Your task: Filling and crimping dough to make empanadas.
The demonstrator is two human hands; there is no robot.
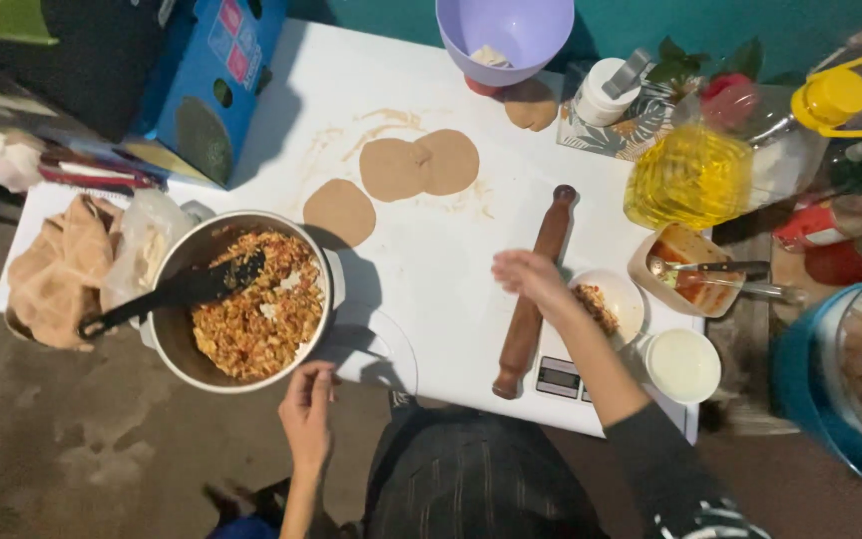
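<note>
My left hand (306, 409) rests at the near rim of a metal pot (174, 339), fingers curled against it. The pot holds an orange chopped filling (256, 309) and a black spatula (167, 291) leans in it. My right hand (529, 279) hovers over the white table (431, 250), fingers loosely bent and holding nothing, just beside a wooden rolling pin (534, 291). Three flat rounds of brown dough (391, 168) lie on the table beyond the pot. A small white bowl of filling (611, 304) sits on a kitchen scale (561, 377) right of my hand.
A lilac bowl (504, 35) and a dough ball (531, 103) stand at the back. A bottle of yellow oil (695, 175), a tub of red sauce with spoons (698, 269) and a white lid (682, 364) crowd the right side. A cloth (57, 269) and blue box (214, 85) lie left.
</note>
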